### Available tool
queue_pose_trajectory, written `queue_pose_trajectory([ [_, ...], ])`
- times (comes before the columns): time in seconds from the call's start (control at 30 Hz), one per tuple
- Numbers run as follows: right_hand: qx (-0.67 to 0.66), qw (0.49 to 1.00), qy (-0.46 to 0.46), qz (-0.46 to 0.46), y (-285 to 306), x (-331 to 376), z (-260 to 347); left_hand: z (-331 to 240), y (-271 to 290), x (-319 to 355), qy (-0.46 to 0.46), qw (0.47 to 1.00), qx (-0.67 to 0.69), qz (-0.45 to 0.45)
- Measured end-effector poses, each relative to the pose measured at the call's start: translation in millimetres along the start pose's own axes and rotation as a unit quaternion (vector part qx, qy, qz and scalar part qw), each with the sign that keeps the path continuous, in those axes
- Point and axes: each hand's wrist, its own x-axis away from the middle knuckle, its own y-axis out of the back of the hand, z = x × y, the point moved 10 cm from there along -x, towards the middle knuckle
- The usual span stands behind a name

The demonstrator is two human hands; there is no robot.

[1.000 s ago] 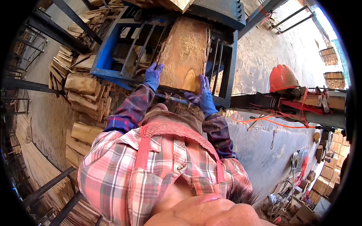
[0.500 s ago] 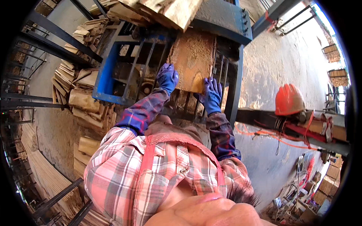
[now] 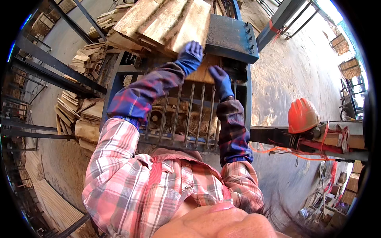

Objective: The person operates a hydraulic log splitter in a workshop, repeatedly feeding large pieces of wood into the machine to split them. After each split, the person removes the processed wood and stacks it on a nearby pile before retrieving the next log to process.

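My left hand [image 3: 191, 55], in a blue-purple work glove, lies with its fingers stretched out at the near right edge of a stack of rough planks [image 3: 170, 22]. My right hand [image 3: 221, 81], gloved alike, has its fingers extended beside the right side of a flat wooden board [image 3: 203, 72]. Only the near part of this board shows; the rest runs away under the stack and beside the blue machine housing [image 3: 230, 35]. Parallel metal bars [image 3: 190, 109] of the machine bed lie below my hands, with wood debris beneath them.
A red hard hat [image 3: 303, 116] rests on a beam at the right, near an orange cord [image 3: 274, 150]. Piles of wood offcuts [image 3: 71, 109] stand on the left. Dark metal posts [image 3: 59, 75] cross the left side, and stacked thin boards [image 3: 51, 190] lie at lower left.
The board has slid away from me, baring more of the bars. My left hand has left the board's side and reached up to the plank stack; my right hand has moved forward slightly.
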Motion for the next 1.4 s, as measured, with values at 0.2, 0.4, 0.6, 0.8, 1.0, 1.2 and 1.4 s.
queue_pose_trajectory([
  [0.2, -0.473, 0.820, -0.230, 0.224, -8, 60, -74, -117, 140, 56, -0.028, 0.954, 0.294, 0.058],
  [0.4, -0.388, 0.890, -0.239, -0.013, 18, 239, -67, -56, 131, 190, 0.426, 0.734, 0.519, 0.103],
  [0.6, -0.290, 0.919, -0.212, -0.159, 19, 326, -129, -134, 135, 303, 0.529, 0.606, 0.594, -0.003],
  [0.8, -0.162, 0.979, -0.097, 0.072, -7, 312, -6, -134, 95, 324, 0.590, 0.530, 0.606, 0.060],
  [1.0, 0.446, 0.879, 0.131, 0.108, -6, 312, 3, -129, 69, 299, 0.599, 0.496, 0.624, 0.075],
  [1.2, 0.543, 0.820, 0.171, 0.065, -9, 271, -19, -98, 89, 215, 0.408, 0.855, 0.299, 0.112],
  [1.4, 0.524, 0.834, 0.171, 0.028, 2, 189, -21, -50, 60, 124, 0.274, 0.905, 0.321, 0.063],
])
